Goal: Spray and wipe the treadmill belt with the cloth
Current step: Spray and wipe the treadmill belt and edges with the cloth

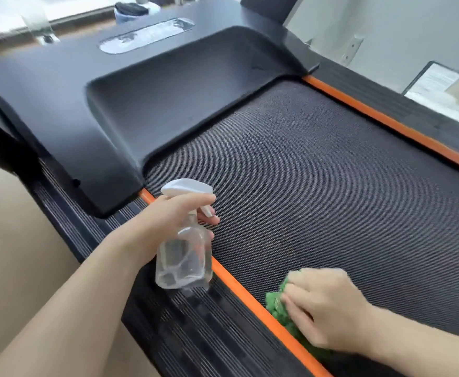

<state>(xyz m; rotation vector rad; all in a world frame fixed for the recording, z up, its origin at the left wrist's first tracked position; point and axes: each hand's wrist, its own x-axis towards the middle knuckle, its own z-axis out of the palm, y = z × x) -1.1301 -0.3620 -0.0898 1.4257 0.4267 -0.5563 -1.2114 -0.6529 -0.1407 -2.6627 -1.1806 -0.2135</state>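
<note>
Clear spray bottle (pixel 184 257) upright above rail; green cloth (pixel 282 311) on black belt (pixel 318 191)

No text, brand, number or sign can be read: the glossy panel (pixel 146 36) on the treadmill cover shows only glare, and the print on the sheet (pixel 440 83) at right is too blurred.

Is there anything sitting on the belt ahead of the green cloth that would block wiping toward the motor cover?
Nothing visible does. The right hand presses the green cloth on the belt beside the near orange strip, and the belt ahead is bare up to the motor cover. The left hand holds the spray bottle off over the side rail.
</note>
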